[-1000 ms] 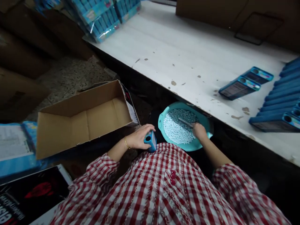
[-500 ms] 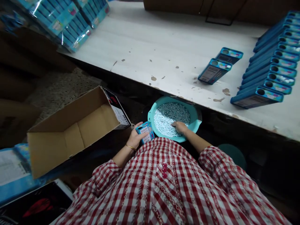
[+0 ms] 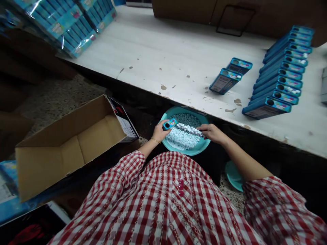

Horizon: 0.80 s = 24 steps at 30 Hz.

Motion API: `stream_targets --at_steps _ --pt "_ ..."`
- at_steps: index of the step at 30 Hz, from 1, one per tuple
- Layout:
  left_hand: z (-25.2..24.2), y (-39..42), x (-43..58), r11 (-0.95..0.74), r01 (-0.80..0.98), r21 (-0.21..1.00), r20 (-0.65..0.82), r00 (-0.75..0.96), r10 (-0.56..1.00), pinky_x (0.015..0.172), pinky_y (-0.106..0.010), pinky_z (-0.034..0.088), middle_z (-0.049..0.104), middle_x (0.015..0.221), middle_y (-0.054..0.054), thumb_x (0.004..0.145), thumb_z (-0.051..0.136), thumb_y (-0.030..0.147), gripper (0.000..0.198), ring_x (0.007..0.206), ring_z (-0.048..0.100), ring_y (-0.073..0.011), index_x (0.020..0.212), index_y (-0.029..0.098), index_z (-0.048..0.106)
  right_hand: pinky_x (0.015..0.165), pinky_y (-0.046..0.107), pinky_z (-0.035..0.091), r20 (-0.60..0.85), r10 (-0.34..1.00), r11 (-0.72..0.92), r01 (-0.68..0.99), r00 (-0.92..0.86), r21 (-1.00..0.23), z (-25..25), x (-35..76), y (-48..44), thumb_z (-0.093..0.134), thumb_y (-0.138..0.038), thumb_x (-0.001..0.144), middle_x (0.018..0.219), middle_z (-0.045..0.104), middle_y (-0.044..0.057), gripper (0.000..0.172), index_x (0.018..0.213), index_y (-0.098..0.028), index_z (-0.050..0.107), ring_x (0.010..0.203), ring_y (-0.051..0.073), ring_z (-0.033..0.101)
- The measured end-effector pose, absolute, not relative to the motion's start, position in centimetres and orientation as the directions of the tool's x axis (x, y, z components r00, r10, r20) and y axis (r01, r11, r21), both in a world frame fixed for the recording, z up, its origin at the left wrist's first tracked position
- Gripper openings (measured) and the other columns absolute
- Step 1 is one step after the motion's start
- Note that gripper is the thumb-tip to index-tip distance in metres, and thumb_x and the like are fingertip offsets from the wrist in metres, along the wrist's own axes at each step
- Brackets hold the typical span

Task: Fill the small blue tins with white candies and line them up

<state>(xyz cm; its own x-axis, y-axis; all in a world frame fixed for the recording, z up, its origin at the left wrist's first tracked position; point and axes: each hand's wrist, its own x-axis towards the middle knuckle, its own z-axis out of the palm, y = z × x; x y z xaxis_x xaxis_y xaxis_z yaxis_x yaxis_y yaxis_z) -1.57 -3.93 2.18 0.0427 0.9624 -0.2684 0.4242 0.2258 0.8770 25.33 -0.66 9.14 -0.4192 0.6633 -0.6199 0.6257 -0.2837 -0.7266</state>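
Observation:
My left hand (image 3: 160,132) is closed round a small blue box (image 3: 170,124) with a dark round hole in its end. It holds the box over the left side of a turquoise basin (image 3: 168,145). White pellets (image 3: 182,139) fill much of the basin. Above them, my right hand (image 3: 212,132) pinches the right end of a narrow scoop (image 3: 189,129) heaped with pellets. The scoop's far end points at the blue box, close to it. Most of the scoop's own surface is hidden under its load.
On the white worktable (image 3: 143,51) stand two blue boxes (image 3: 224,81) and a row of more (image 3: 267,108) at the right. Plastic-wrapped packs (image 3: 63,29) lie at the back left. An opened cardboard carton (image 3: 68,149) is at my left. Another turquoise container (image 3: 233,177) sits low on the right.
My right hand has come up out of the pellets with the loaded scoop. My left hand has brought the blue box from beside the basin to over it, hole end showing.

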Motion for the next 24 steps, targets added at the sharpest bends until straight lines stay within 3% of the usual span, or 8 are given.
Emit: stream_targets --at_steps 4,7,10,13,18,21,24 --pt "1.2 -3.6 0.5 0.109 0.474 0.874 -0.208 0.162 0.965 0.097 -0.037 0.042 0.061 0.111 -0.008 0.062 0.064 0.009 0.047 0.106 0.056 -0.022 0.108 0.016 0.058 0.052 0.018 0.045 -0.592 0.657 -0.046 0.759 -0.467 -0.65 11.5 23.9 1.0 0.043 -0.011 0.066 0.074 0.065 0.001 0.04 0.092 -0.019 0.072 0.059 0.01 0.055" --pt "0.7 -3.9 1.3 0.061 0.493 0.868 -0.193 0.222 0.956 0.097 -0.037 0.042 0.06 0.112 -0.008 0.062 0.062 0.006 0.049 0.108 0.055 -0.0226 0.109 0.016 0.058 0.064 0.021 0.045 -0.591 0.63 0.24 0.85 -0.503 -0.468 12.4 22.1 2.1 0.044 -0.008 0.068 0.081 0.069 0.001 0.038 0.086 -0.024 0.073 0.077 0.015 0.061" --pt "0.1 -4.2 1.8 0.035 0.503 0.864 -0.186 0.253 0.95 0.097 -0.036 0.042 0.059 0.113 -0.01 0.061 0.061 0.004 0.05 0.108 0.055 -0.0232 0.11 0.013 0.058 0.067 0.027 0.046 -0.673 0.596 0.383 0.892 -0.437 -0.24 13.6 19.8 2.8 0.045 -0.009 0.072 0.086 0.069 0.007 0.033 0.087 -0.021 0.072 0.084 0.022 0.063" --pt "-0.4 -4.3 2.1 0.022 0.508 0.861 -0.172 0.249 0.953 0.097 -0.036 0.042 0.059 0.113 -0.011 0.062 0.062 0.005 0.05 0.108 0.055 -0.0235 0.111 0.012 0.058 0.067 0.031 0.047 -0.726 0.585 0.439 0.894 -0.362 -0.091 15.5 17.4 2.9 0.045 -0.013 0.077 0.09 0.068 0.014 0.03 0.094 -0.015 0.07 0.084 0.026 0.064" --pt "-0.8 -4.3 1.8 0.027 0.489 0.872 -0.148 0.21 0.966 0.095 -0.036 0.044 0.061 0.109 -0.01 0.064 0.062 0.005 0.045 0.105 0.056 -0.022 0.108 0.013 0.058 0.071 0.031 0.047 -0.719 0.583 0.484 0.873 -0.378 -0.067 17.5 18.3 3.0 0.037 -0.013 0.083 0.1 0.064 0.014 0.034 0.1 -0.014 0.066 0.087 0.023 0.063" --pt "-0.6 -4.4 0.6 0.06 0.466 0.883 -0.139 0.138 0.981 0.095 -0.036 0.044 0.062 0.109 -0.009 0.064 0.064 0.008 0.044 0.104 0.057 -0.0215 0.108 0.015 0.058 0.074 0.029 0.045 -0.683 0.635 0.401 0.91 -0.36 -0.108 15.1 22.0 2.7 0.038 -0.018 0.085 0.1 0.063 0.009 0.034 0.106 -0.02 0.064 0.09 0.021 0.06" --pt "-0.4 -4.6 -0.7 0.119 0.445 0.888 -0.144 0.022 0.989 0.094 -0.036 0.045 0.062 0.11 -0.009 0.065 0.067 0.013 0.044 0.103 0.058 -0.0215 0.108 0.015 0.057 0.081 0.025 0.043 -0.699 0.667 0.247 0.962 -0.257 -0.118 9.6 24.2 1.1 0.039 -0.016 0.085 0.107 0.06 0.008 0.037 0.114 -0.02 0.061 0.097 0.018 0.057"
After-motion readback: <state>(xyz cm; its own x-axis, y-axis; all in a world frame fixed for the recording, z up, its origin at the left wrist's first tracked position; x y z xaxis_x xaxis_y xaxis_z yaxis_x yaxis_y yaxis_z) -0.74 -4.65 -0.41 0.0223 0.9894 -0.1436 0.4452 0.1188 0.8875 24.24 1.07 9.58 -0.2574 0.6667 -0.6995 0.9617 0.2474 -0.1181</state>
